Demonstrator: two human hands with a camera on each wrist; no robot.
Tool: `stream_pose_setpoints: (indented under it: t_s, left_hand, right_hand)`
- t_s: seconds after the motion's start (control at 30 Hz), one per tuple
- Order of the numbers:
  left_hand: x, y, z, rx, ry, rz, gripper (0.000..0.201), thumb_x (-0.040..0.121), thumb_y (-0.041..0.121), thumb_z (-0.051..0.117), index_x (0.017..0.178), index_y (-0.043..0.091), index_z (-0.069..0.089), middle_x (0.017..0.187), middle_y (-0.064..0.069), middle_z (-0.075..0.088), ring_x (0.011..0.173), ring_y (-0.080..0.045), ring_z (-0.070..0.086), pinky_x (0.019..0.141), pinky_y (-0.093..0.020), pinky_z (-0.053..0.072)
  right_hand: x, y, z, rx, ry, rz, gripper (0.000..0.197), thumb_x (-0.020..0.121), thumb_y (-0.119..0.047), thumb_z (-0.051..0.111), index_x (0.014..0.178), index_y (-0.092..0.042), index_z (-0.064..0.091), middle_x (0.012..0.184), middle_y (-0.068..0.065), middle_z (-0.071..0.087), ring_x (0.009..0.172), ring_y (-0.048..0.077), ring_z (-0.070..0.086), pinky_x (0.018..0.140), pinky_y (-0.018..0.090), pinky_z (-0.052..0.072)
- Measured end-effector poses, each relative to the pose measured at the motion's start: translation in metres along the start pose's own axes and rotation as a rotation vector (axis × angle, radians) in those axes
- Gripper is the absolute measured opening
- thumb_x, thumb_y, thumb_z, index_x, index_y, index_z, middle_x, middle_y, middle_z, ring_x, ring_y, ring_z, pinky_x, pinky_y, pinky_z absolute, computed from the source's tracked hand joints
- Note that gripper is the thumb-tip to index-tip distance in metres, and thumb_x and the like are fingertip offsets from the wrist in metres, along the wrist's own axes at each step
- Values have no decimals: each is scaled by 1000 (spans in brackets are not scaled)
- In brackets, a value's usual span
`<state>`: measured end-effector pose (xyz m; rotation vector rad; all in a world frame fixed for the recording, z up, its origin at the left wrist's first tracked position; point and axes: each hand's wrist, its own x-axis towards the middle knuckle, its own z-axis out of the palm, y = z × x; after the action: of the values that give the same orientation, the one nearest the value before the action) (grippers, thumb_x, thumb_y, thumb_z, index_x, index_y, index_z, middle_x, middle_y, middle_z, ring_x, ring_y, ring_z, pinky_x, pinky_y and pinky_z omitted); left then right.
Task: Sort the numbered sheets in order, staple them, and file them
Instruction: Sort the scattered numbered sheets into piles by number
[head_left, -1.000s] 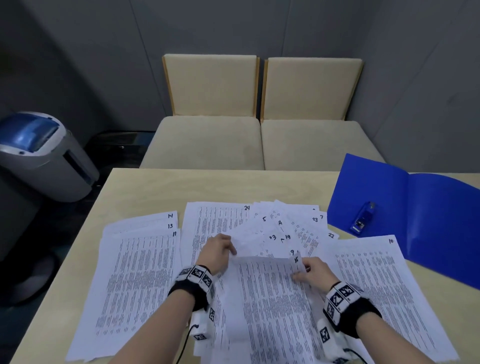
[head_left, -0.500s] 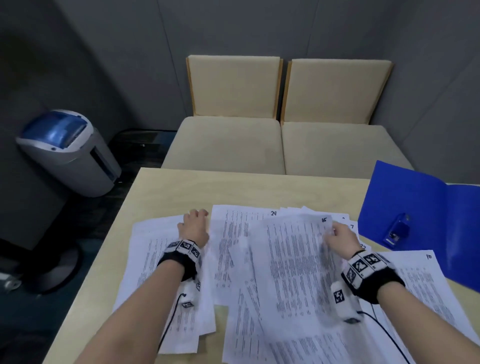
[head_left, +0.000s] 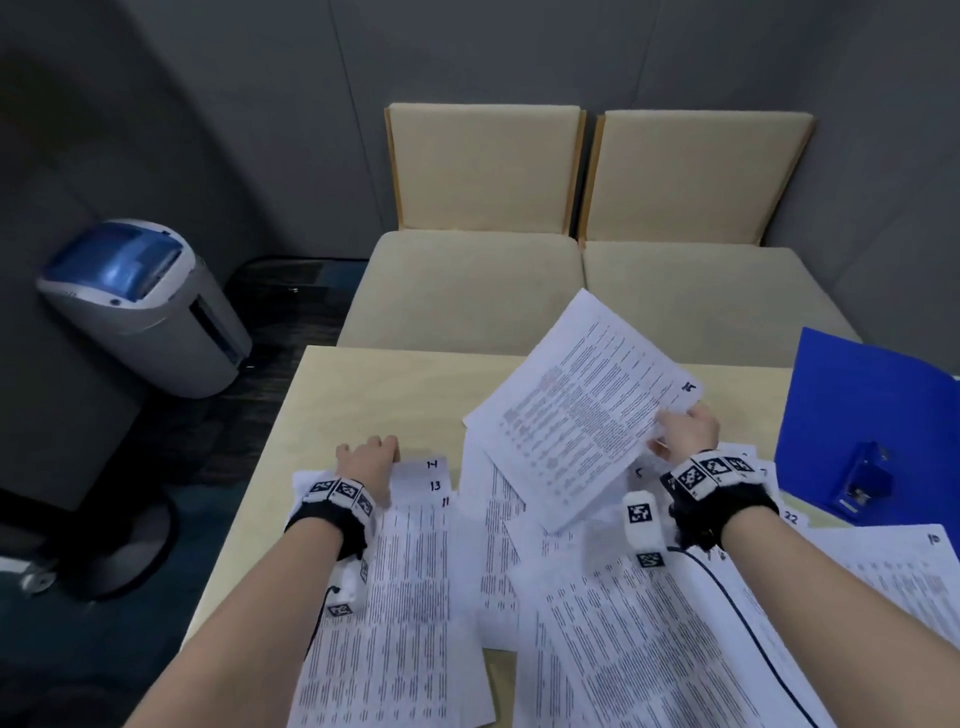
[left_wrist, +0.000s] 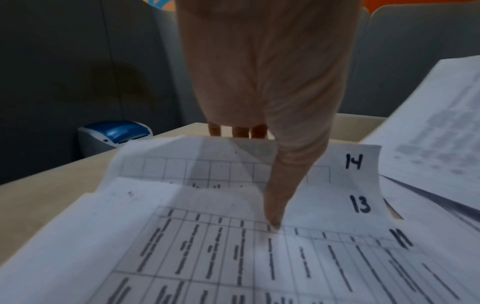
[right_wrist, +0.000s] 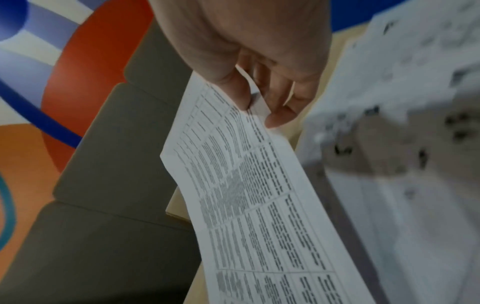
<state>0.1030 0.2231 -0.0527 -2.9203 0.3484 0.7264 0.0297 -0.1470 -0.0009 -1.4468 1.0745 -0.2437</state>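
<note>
My right hand (head_left: 675, 431) pinches the corner of a printed sheet marked 15 (head_left: 582, 410) and holds it tilted in the air above the middle of the table. In the right wrist view, thumb and fingers (right_wrist: 259, 111) grip that sheet (right_wrist: 246, 205) by its edge. My left hand (head_left: 371, 449) rests on the left stack (head_left: 410, 571), whose staggered corners read 14, 13 and 11. Its thumb (left_wrist: 272, 222) presses the top sheet, and its fingertips (left_wrist: 239, 131) reach past the far edge. More numbered sheets (head_left: 623, 623) lie spread in the middle and right. A blue stapler (head_left: 860, 480) sits on an open blue folder (head_left: 872, 410).
The wooden table (head_left: 374, 395) has bare room at its far left. Two beige chairs (head_left: 483, 280) stand behind it. A grey and blue shredder (head_left: 140, 306) stands on the floor to the left. A black cable (head_left: 737, 592) trails from my right wrist across the sheets.
My right hand has lifted sheet 15 off the middle pile and swung it up and away. My left hand has let go of that pile and moved left onto the 14-13-11 stack.
</note>
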Motion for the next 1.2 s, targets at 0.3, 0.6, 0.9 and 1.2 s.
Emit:
stream_pose_setpoints:
  t_s: [0.3,0.6,0.9,1.2]
  left_hand:
    - [-16,1,-21,-191,50,260,28,74,9,70,85,19,46,90,1,56,89,-22,48,78,-34,30]
    - [-4,1,-5,-120,-74,224,40,74,1,63,108,21,57,107,-2,63,110,-28,53,99,-48,37]
    - [1,16,7,64,112,11,77,73,13,69,137,19,27,131,-7,40,122,-28,42,110,-58,16]
    - [-66,187,7,-358,286,555,26,97,28,44,118,15,50,117,-3,51,89,-17,54,76,-27,45]
  right_hand:
    - [-45,21,96,-264,-430,77,39,84,14,36,112,2,60,84,12,63,63,23,57,49,27,45]
    - [-88,63,176,-820,-665,-177,14,82,5,40,72,-6,43,70,17,50,74,28,62,57,34,41]
    - [-94,68,147,-628,-591,-257,36,98,-11,35,130,-12,52,115,9,60,78,21,58,67,29,48]
    - [-47,106,-53,-650,-55,-173,24,93,-4,41,100,-16,60,109,9,62,85,24,59,75,30,47]
